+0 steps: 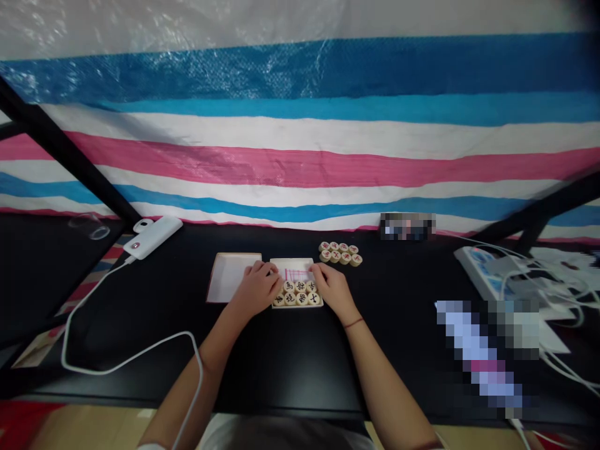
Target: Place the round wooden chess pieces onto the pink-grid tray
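1. Both hands are down on a shallow, square, cream box (290, 264) at the middle of the table.
2. The left hand (255, 289) has its fingers curled over the box's left edge. The right hand (332, 287) lies along the right edge, with a thin red thread (354, 323) round the wrist.
3. The fingertips of both hands meet a folded white sheet (296, 274) with pink lines; I cannot tell whether they pinch it or merely rest on it.
4. Below the sheet, round pale wooden discs (300, 292) with dark characters sit in rows inside the box.
5. More discs (340, 253), marked in red, are clustered on the table just behind the right hand.
6. The flat lid (229, 276) lies just beside the box, on its left.
7. The table (281, 362) is smooth, matt black.
8. A glossy white power bank (152, 237) trails a looping cable (117, 359).
9. At the back hangs a crinkly woven tarp (300, 144) striped in blue, white and pink.
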`<state>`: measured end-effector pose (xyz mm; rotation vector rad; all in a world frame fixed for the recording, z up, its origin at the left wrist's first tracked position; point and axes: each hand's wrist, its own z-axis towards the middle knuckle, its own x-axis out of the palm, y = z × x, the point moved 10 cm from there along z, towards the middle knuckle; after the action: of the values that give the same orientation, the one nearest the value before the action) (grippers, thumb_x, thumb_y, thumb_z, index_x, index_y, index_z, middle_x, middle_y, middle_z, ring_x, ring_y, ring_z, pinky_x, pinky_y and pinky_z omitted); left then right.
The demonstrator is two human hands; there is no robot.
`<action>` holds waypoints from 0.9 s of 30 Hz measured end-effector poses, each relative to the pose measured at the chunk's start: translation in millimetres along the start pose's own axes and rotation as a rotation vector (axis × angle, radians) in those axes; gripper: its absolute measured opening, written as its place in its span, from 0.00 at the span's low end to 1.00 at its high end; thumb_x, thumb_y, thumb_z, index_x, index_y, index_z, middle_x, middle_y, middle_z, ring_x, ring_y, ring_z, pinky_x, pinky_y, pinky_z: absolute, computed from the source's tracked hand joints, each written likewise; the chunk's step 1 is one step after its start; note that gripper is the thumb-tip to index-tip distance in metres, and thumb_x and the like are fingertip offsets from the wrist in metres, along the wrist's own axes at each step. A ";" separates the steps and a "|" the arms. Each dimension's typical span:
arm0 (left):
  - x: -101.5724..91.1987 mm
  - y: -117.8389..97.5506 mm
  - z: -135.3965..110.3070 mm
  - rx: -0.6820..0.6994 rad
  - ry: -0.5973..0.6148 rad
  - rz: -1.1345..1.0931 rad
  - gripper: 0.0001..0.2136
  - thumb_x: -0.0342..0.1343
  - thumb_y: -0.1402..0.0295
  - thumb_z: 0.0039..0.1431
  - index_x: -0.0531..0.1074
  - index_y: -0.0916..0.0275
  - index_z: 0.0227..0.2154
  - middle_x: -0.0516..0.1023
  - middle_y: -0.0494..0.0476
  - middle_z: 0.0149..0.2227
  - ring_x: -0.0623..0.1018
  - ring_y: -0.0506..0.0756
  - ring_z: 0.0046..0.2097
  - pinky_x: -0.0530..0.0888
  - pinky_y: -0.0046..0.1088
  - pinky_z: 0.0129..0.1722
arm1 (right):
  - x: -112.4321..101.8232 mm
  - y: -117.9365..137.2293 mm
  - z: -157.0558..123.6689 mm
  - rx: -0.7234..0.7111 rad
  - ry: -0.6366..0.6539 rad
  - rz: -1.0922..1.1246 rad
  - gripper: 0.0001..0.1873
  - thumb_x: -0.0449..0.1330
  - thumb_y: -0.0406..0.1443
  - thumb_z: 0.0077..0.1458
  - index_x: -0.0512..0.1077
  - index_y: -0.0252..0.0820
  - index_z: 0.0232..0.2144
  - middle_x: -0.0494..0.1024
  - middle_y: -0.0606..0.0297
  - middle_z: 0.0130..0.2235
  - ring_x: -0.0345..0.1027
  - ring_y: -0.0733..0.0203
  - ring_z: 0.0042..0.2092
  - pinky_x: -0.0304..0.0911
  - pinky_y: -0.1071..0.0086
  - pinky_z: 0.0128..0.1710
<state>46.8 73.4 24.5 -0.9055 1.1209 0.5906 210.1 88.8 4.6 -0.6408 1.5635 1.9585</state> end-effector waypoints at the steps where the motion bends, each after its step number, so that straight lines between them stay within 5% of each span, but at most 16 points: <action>1: -0.4 -0.5 -0.8 0.001 0.008 -0.008 0.13 0.46 0.67 0.65 0.76 0.60 0.33 0.74 0.58 0.44 0.68 0.60 0.47 0.65 0.40 0.46 | 0.4 -0.5 -0.2 0.002 -0.004 -0.002 0.21 0.46 0.43 0.62 0.75 0.41 0.31 0.78 0.63 0.30 0.71 0.58 0.33 0.61 0.69 0.36; 17: 2.0 6.0 -1.8 -0.006 0.114 -0.187 0.08 0.51 0.70 0.55 0.73 0.59 0.37 0.78 0.55 0.40 0.69 0.59 0.43 0.63 0.42 0.50 | 0.1 2.2 -1.4 -0.030 -0.032 0.005 0.19 0.47 0.41 0.63 0.75 0.40 0.30 0.77 0.62 0.30 0.70 0.61 0.32 0.57 0.72 0.33; 27: -17.9 13.2 -1.3 -0.035 -0.010 -0.299 0.08 0.54 0.71 0.50 0.71 0.59 0.35 0.76 0.54 0.39 0.71 0.59 0.43 0.64 0.41 0.50 | 0.1 6.0 -1.8 -0.057 -0.060 0.076 0.15 0.50 0.40 0.61 0.75 0.40 0.34 0.74 0.65 0.27 0.66 0.63 0.29 0.59 0.71 0.33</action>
<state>29.6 79.9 37.0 -1.0756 0.9451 0.3693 206.1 86.0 8.5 -0.5481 1.5203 2.0655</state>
